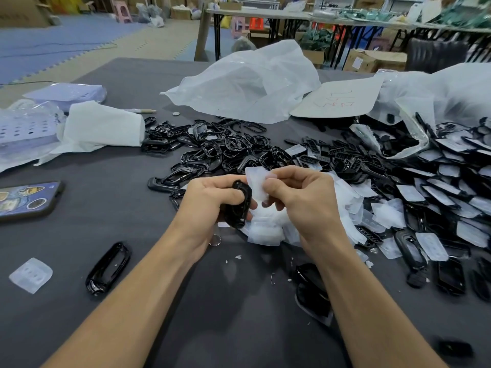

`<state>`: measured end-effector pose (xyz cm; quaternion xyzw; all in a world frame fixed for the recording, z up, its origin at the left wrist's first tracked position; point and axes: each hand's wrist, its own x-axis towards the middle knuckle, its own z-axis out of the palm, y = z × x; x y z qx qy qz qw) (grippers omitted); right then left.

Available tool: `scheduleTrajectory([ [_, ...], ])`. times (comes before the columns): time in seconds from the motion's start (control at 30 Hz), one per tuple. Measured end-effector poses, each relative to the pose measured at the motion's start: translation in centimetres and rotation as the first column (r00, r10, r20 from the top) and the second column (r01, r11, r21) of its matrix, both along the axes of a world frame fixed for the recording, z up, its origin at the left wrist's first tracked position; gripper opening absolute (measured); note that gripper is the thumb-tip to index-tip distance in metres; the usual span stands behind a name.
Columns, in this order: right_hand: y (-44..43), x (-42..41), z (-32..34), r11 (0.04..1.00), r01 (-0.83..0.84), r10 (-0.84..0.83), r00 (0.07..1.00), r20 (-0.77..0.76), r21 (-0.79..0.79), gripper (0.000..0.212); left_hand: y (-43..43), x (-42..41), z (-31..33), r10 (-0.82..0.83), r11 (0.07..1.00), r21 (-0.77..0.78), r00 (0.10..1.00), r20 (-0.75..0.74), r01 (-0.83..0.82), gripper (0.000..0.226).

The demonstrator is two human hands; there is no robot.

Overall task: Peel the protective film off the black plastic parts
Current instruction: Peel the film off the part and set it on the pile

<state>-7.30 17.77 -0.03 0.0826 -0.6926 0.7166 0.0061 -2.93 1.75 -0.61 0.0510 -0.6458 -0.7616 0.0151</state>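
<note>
Head view: the left hand (212,200) curls tightly around a black plastic part (240,205), apparently to steady it. Just beside it, the right hand (300,200) pinches the protective film (256,181) above discarded films (265,231) heaped beneath both hands.

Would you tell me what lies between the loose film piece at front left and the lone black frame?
Only bare table between film piece and black frame, per the head view.
</note>
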Motion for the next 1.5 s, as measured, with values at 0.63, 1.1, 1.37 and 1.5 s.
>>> scheduleTrajectory([
  [0.63,-1.0,0.8,-0.8,0.997,0.059,-0.052,0.988,-0.144,0.049,0.017,0.7,-0.3,0.4,0.016,0.977,0.204,0.982,0.187,-0.055,0.024],
  [1.1,-0.3,0.5,0.1,0.987,0.087,-0.080,0.995,0.060,-0.133,0.029,0.0,-0.7,-0.6,0.158,0.983,0.079,0.979,0.129,-0.169,0.046],
  [1.37,-0.2,0.1,-0.4,1.000,-0.016,0.015,0.999,-0.039,-0.003,0.021,-0.2,0.0,-0.1,-0.037,0.997,0.072,0.999,0.021,0.035,0.037],
  [1.5,0.1,0.0,-0.4,1.000,0.027,-0.027,0.999,-0.033,-0.007,0.023,-0.3,0.1,0.1,-0.081,0.986,0.148,0.995,0.059,0.072,0.028],
])
